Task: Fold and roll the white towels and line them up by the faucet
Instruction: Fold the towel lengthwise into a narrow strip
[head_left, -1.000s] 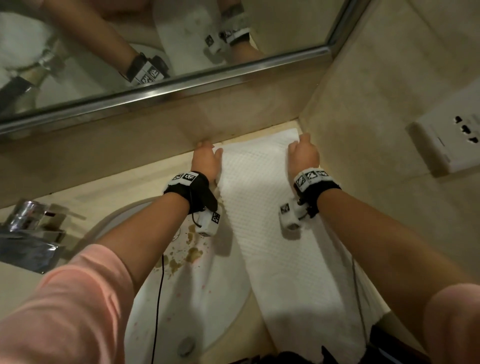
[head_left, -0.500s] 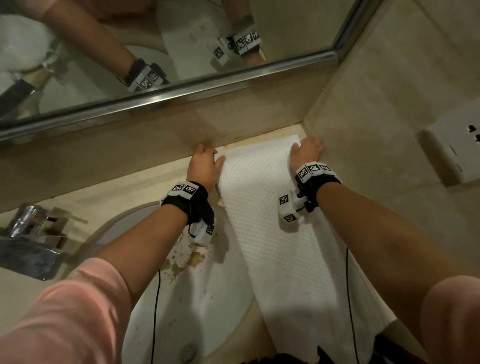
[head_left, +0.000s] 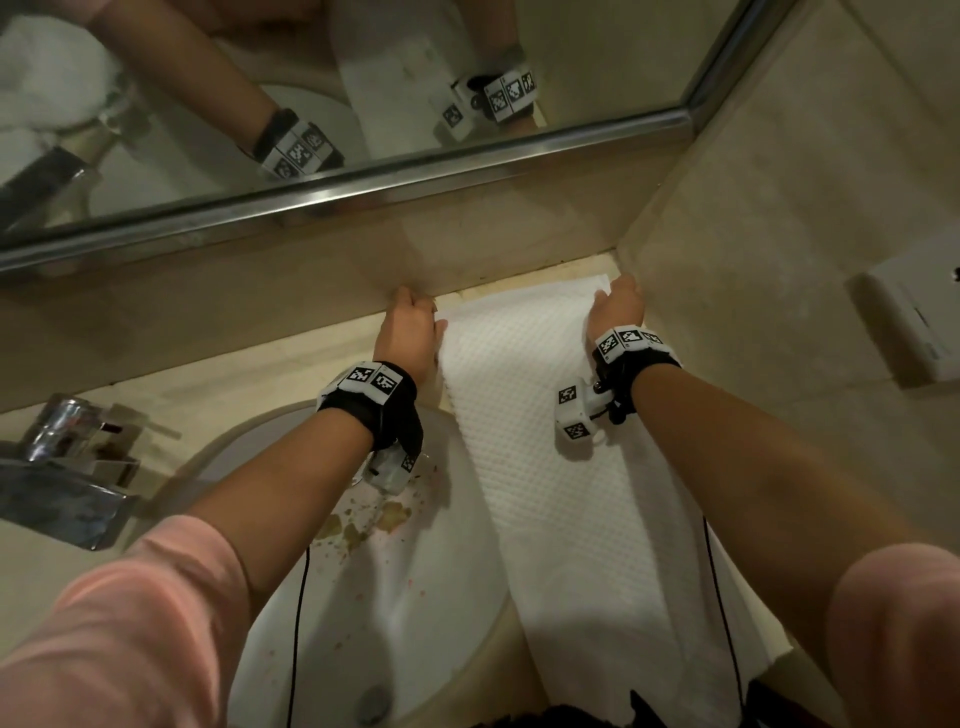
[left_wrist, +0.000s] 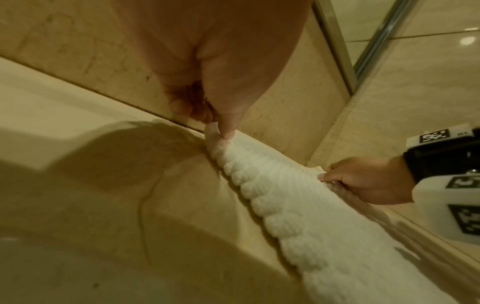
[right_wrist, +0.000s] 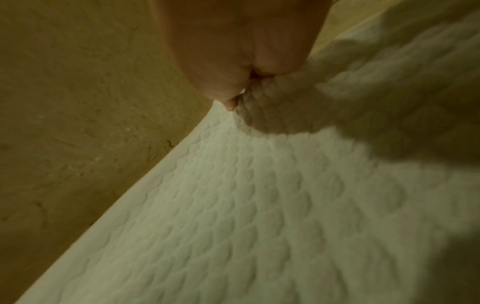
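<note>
A long white waffle-textured towel (head_left: 545, 467) lies as a folded strip on the beige counter, from the back wall to the front edge, partly over the sink rim. My left hand (head_left: 410, 327) pinches its far left corner (left_wrist: 221, 139) between thumb and fingers. My right hand (head_left: 615, 312) pinches the far right corner (right_wrist: 249, 102) against the side wall; it also shows in the left wrist view (left_wrist: 363, 181). The chrome faucet (head_left: 62, 467) stands at the far left.
A white sink (head_left: 395, 597) with brown stains lies between faucet and towel. A mirror (head_left: 311, 104) with a metal frame runs along the back wall. A wall socket (head_left: 914, 312) sits on the right wall. Thin black cables hang from both wrists.
Both hands stay at the towel's far end and have shifted slightly away from the back wall, keeping their hold on the corners. The head view has moved a little.
</note>
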